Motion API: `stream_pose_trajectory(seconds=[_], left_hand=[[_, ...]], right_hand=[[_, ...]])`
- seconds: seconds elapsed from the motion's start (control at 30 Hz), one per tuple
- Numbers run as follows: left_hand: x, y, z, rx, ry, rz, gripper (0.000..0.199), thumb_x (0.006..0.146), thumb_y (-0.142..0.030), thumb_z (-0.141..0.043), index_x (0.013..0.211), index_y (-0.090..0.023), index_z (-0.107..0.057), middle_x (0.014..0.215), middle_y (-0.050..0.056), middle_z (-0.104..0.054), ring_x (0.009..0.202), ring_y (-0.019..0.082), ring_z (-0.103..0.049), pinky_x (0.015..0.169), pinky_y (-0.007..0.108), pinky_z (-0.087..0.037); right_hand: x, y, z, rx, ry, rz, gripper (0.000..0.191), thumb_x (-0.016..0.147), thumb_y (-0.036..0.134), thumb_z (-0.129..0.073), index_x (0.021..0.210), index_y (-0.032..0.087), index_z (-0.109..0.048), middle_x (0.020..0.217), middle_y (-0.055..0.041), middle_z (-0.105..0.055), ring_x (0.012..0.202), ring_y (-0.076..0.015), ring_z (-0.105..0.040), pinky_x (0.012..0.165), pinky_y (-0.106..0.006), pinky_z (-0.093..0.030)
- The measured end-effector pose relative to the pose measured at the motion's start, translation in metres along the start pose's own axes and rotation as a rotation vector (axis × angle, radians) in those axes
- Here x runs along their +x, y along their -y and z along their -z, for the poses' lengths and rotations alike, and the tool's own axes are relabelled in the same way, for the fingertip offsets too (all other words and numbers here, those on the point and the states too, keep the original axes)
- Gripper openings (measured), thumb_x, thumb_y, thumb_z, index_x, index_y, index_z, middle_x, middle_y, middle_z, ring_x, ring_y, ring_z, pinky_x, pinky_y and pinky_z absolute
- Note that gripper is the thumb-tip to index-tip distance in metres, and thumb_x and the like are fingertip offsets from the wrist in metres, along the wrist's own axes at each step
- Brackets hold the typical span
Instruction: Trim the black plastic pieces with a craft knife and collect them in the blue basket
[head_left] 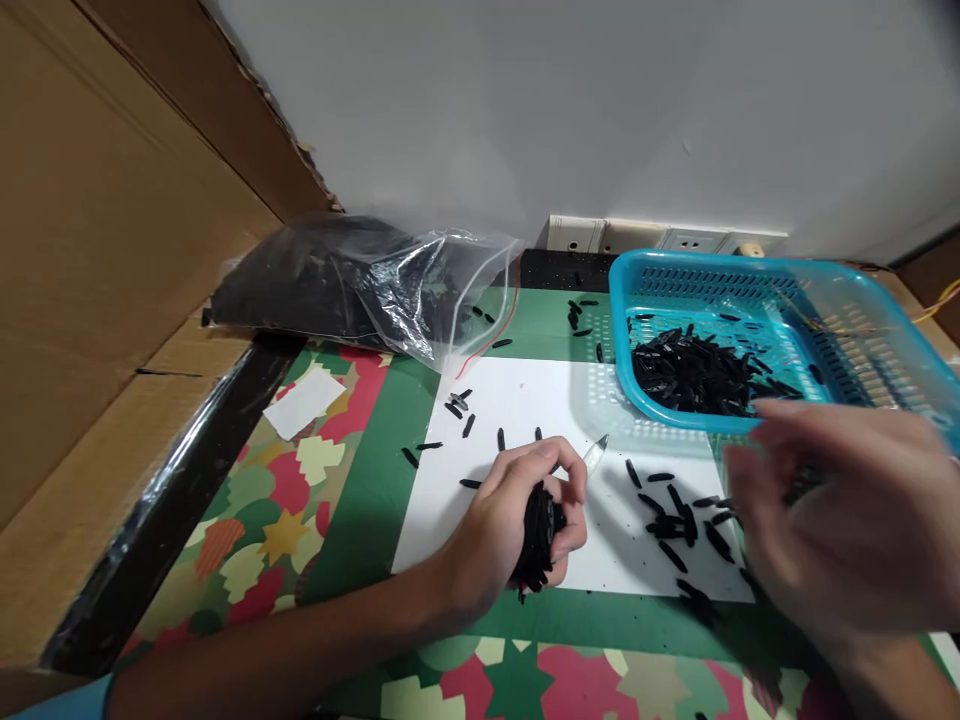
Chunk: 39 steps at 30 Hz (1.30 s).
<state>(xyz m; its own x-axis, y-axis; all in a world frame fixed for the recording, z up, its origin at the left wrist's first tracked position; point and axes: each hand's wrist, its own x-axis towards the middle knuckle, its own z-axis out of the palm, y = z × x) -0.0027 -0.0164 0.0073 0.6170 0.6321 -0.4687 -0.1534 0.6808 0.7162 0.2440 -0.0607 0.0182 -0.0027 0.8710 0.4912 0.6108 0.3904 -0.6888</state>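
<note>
My left hand [536,500] is closed around a bunch of small, slender black pieces [538,535], held over a white sheet of paper [525,395]. A pointed, pale object with a dark tip [598,452] sticks out just beyond its fingers; the rest is hidden. Motion smears my right hand [847,500], which is raised at the right near the front of a blue plastic basket [690,420]. Whether it holds anything does not show. Between the hands, several loose black pieces [675,525] lie scattered on the paper. Inside the basket is a heap of similar pieces [697,370].
A clear zip bag [337,280] full of something black lies at the back left, beside cardboard [112,200]. A small white paper scrap [304,402] rests on the patterned green-and-red covering [352,470]. Wall sockets [690,240] sit behind the basket; thin yellow wires [937,300] run at right.
</note>
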Motion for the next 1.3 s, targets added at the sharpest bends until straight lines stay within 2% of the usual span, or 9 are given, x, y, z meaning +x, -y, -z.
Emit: stream_pose_trajectory(seconds=[0.07,0.13,0.17,0.27,0.4,0.57,0.77,1.03,1.3], left_hand=[[-0.002,0.001,-0.002,0.053,-0.002,0.003,0.042,0.107,-0.058,-0.040,0.092,-0.023,-0.057,0.051,-0.006,-0.050,0.037,0.008,-0.040,0.039,0.016,-0.035],[-0.005,0.002,-0.005,0.097,0.005,0.006,0.044,0.108,-0.064,-0.037,0.102,-0.025,-0.057,0.053,-0.007,-0.052,0.041,0.009,-0.043,0.043,0.017,-0.039],[-0.006,0.003,-0.007,0.115,0.011,0.003,0.045,0.108,-0.066,-0.035,0.107,-0.025,-0.055,0.054,-0.007,-0.052,0.043,0.010,-0.043,0.044,0.017,-0.040],[-0.010,0.004,-0.010,0.169,0.028,-0.033,0.049,0.107,-0.071,-0.033,0.115,-0.026,-0.052,0.056,-0.008,-0.049,0.047,0.011,-0.044,0.046,0.017,-0.040],[-0.011,0.008,-0.009,0.198,0.008,-0.074,0.049,0.108,-0.070,-0.034,0.121,-0.026,-0.051,0.061,-0.009,-0.047,0.051,0.011,-0.045,0.049,0.018,-0.041],[-0.009,0.008,-0.007,0.150,0.043,-0.009,0.043,0.108,-0.068,-0.036,0.121,-0.029,-0.049,0.057,-0.009,-0.048,0.048,0.010,-0.042,0.048,0.016,-0.036],[-0.006,0.002,-0.007,0.122,0.037,0.020,0.038,0.107,-0.065,-0.042,0.116,-0.030,-0.049,0.053,-0.010,-0.050,0.042,0.009,-0.037,0.044,0.016,-0.040],[-0.005,-0.002,-0.005,0.019,0.074,0.052,0.040,0.108,-0.059,-0.045,0.091,-0.023,-0.053,0.052,-0.008,-0.046,0.041,0.007,-0.031,0.041,0.016,-0.037],[-0.008,-0.005,-0.006,-0.003,0.101,0.021,0.039,0.107,-0.050,-0.052,0.082,-0.021,-0.053,0.054,-0.007,-0.047,0.044,0.006,-0.032,0.044,0.017,-0.036]], right_hand=[[0.001,0.014,-0.016,-0.088,0.019,0.183,0.040,0.090,0.006,-0.077,0.124,0.029,-0.074,0.097,-0.0083,-0.076,0.076,-0.0232,-0.072,0.062,-0.035,-0.055],[0.003,0.025,-0.031,0.008,0.192,0.273,0.031,0.094,0.004,-0.071,0.119,0.022,-0.074,0.097,-0.0088,-0.076,0.077,-0.0200,-0.072,0.064,-0.031,-0.057],[0.003,0.028,-0.037,0.062,0.222,0.288,0.028,0.096,0.004,-0.070,0.119,0.019,-0.074,0.098,-0.0103,-0.076,0.081,-0.0203,-0.073,0.065,-0.030,-0.057],[0.002,0.029,-0.048,0.135,0.292,0.248,0.022,0.099,0.007,-0.068,0.119,0.015,-0.074,0.102,-0.0127,-0.075,0.088,-0.0216,-0.072,0.071,-0.032,-0.058],[0.000,0.026,-0.052,0.177,0.357,0.144,0.021,0.103,0.010,-0.065,0.119,0.019,-0.075,0.108,-0.0109,-0.071,0.095,-0.0213,-0.068,0.078,-0.034,-0.058],[-0.002,0.025,-0.051,0.272,0.346,0.057,0.017,0.102,0.008,-0.066,0.110,0.022,-0.074,0.103,-0.0060,-0.069,0.092,-0.0178,-0.068,0.079,-0.030,-0.057],[-0.004,0.026,-0.050,0.281,0.318,0.004,0.017,0.103,0.008,-0.064,0.111,0.022,-0.070,0.105,-0.0056,-0.066,0.096,-0.0174,-0.067,0.081,-0.028,-0.056],[-0.001,0.025,-0.045,0.326,0.093,-0.114,0.016,0.103,0.008,-0.064,0.104,0.023,-0.070,0.095,-0.0031,-0.066,0.086,-0.0182,-0.063,0.074,-0.032,-0.050],[-0.001,0.025,-0.047,0.396,0.144,-0.197,0.010,0.104,0.017,-0.065,0.100,0.024,-0.071,0.092,-0.0027,-0.069,0.084,-0.0185,-0.065,0.070,-0.030,-0.052]])
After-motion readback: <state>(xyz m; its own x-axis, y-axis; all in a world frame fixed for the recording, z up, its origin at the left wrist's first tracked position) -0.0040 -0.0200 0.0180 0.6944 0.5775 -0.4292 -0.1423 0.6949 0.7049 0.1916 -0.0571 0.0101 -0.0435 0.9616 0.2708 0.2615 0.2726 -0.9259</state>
